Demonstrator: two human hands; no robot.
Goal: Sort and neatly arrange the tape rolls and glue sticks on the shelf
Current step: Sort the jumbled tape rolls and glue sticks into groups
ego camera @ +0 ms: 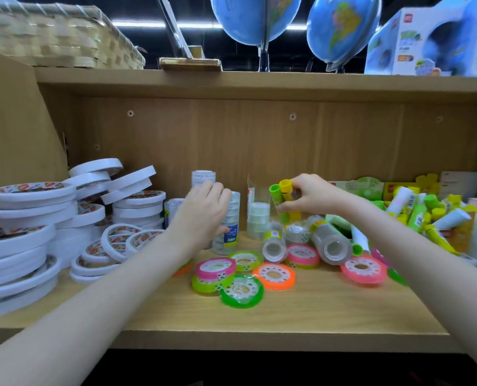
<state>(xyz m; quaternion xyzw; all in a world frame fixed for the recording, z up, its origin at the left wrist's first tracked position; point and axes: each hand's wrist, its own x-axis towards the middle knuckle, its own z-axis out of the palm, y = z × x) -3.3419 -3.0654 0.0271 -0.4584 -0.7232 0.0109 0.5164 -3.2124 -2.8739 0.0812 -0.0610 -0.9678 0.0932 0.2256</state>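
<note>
Two hands over shelf [301, 310]. Left hand [204, 210] grips upright clear tape stack [229, 227] mid-shelf. Right hand [309, 195] pinches green and yellow glue sticks [283, 200], lifted above lying clear rolls [329, 240]. White tape rolls [31, 224] piled at left end; glue-stick heap [426, 215] at right end; neon rolls [273, 275] near front edge.

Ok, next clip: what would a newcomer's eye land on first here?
Probably the right hand mid-shelf, gripping a green and a yellow glue stick, and the left hand curled round an upright stack of clear tape rolls. Next, the neon pink, green and orange tape rolls scattered flat along the front of the shelf. Then the white tape rolls heaped at the left.
</note>
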